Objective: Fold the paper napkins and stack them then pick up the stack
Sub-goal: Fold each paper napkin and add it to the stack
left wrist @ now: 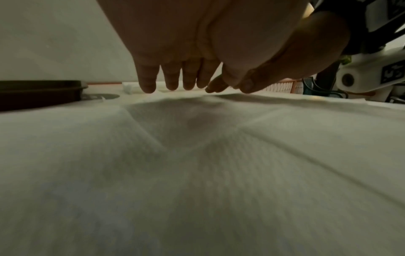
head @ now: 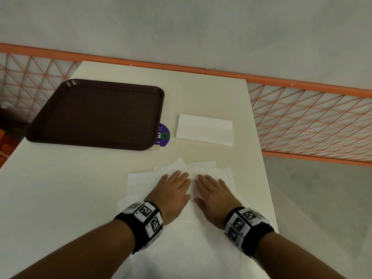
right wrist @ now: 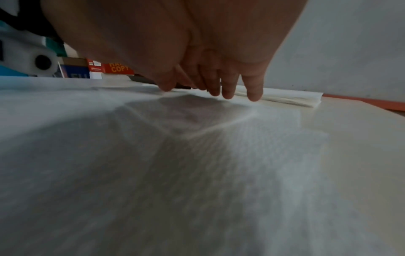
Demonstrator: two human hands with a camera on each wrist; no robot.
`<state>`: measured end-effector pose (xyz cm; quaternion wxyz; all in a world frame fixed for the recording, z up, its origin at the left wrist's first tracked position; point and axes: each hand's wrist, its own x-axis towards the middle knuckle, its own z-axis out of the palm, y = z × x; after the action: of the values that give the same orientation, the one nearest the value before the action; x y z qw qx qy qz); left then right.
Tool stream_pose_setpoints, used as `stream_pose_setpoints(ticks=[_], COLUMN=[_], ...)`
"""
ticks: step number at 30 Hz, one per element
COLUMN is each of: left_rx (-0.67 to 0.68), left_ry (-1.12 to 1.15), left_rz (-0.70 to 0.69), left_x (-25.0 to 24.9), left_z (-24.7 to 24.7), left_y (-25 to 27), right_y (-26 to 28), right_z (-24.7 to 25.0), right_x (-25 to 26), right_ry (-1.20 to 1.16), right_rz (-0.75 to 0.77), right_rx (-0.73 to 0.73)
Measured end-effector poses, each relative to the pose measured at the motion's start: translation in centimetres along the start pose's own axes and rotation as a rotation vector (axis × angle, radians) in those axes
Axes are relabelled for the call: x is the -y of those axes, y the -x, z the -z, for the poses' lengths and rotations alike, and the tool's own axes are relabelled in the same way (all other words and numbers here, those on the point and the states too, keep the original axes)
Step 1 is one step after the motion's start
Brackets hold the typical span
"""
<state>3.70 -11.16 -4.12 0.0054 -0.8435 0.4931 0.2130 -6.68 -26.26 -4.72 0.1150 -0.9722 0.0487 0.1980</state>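
Note:
Several unfolded white paper napkins lie overlapped on the near part of the table, filling both wrist views. My left hand and right hand lie side by side, flat on the top napkin, fingers straight and pointing away. From the left wrist view the left fingertips reach down to the paper; from the right wrist view the right fingertips do the same. One folded napkin lies apart, farther back on the right, also seen beyond the right fingers.
A dark brown tray sits at the back left of the cream table, partly covering a purple round sticker. An orange mesh fence runs behind and to the right. The table's right edge is close to my right wrist.

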Motion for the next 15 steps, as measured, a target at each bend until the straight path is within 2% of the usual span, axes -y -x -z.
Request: stream_pose_setpoints(ticks=[2, 6, 8, 11, 13, 15], left_rx=[0.039, 0.003, 0.04, 0.064, 0.011, -0.043], left_ry=[-0.031, -0.085, -0.082, -0.088, -0.081, -0.08], left_rz=[-0.017, -0.016, 0.025, 0.139, 0.159, 0.137], left_x=[0.0, 1.3, 2.4, 3.5, 3.6, 3.1], left_z=[-1.8, -3.7, -3.8, -3.2, -2.4, -0.8], left_y=[0.2, 0.8, 1.2, 1.5, 1.3, 1.0], right_y=[0.4, 1.3, 1.8, 2.4, 2.3, 1.8], right_z=[-1.2, -2.5, -2.8, -2.5, -1.7, -0.7], right_x=[0.2, -0.7, -1.8, -3.0, -3.4, -3.2], right_ry=[0.029, 0.056, 0.054, 0.108, 0.105, 0.099], right_rz=[0.017, 0.0, -0.008, -0.096, -0.162, -0.166], right_rx=[0.014, 0.034, -0.018, 0.028, -0.014, -0.064])
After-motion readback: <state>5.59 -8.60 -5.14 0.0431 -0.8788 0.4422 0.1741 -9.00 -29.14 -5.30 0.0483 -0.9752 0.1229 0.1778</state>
